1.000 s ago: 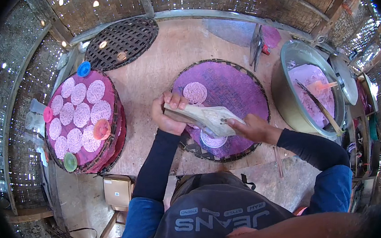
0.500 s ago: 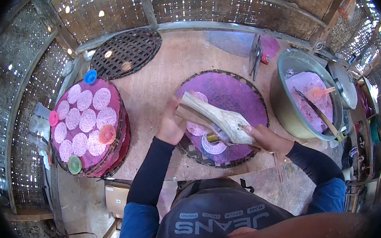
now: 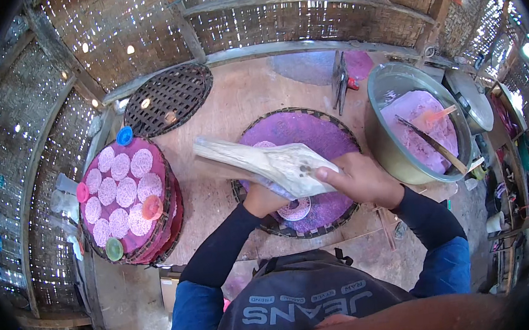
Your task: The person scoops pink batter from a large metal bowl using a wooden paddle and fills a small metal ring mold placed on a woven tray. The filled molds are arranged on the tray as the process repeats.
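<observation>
A pale wooden two-handled press (image 3: 277, 161) lies slantwise over the round purple-lined woven tray (image 3: 345, 207). Its right end is gripped by my right hand (image 3: 363, 181), thumb on top. Against the press's near underside is my left hand (image 3: 261, 200); its fingers are hidden beneath the wood, so their hold cannot be seen. Below the press, a small ring-shaped mould (image 3: 296, 210) with pink strands sits on the tray. A pink lacy round (image 3: 265, 145) shows partly behind the wood.
At left, stacked pink-lined trays (image 3: 169, 192) carry several lacy pink rounds (image 3: 126, 191) and small coloured moulds (image 3: 125, 136). A deep basin (image 3: 395, 153) of pink dough (image 3: 421, 120), with a stick (image 3: 432, 144), stands at right. Behind are a dark lattice tray (image 3: 168, 101) and pliers-like tool (image 3: 340, 83).
The press has moved left and its upper handle has swung lower. My left hand has gone from the handle's far left end to beneath the press. The whole view has shifted slightly.
</observation>
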A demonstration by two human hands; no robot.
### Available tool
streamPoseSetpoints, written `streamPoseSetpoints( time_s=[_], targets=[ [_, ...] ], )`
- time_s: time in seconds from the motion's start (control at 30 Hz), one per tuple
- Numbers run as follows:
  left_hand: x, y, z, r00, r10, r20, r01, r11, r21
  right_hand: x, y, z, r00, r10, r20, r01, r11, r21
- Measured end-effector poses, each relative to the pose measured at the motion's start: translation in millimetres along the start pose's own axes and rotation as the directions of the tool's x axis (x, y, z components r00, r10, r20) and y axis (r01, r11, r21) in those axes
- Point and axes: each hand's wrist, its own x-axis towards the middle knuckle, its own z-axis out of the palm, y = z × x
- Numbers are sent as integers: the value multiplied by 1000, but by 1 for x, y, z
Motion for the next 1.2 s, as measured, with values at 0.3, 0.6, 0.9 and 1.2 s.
streamPoseSetpoints(
  time_s=[0.3, 0.6, 0.9, 1.2],
  targets=[
    [39, 48, -17, 852, 515, -89, -444, 804, 396, 75, -20, -33, 537, -145, -831, 641, 711, 290],
    [4, 65, -70, 951, 153, 270, -260, 866, 426, -1, -73, -25, 812, -404, -420, 536, 801, 265],
    [-42, 5, -60, 978, 32, 205, 6, 983, -184, -79, -8, -102, 591, -147, -793, 765, 415, 493],
    [-27, -8, -2, 994, 107, -5, -104, 951, -290, -53, 38, -75, 359, 112, -926, 879, 292, 376]
  ],
)
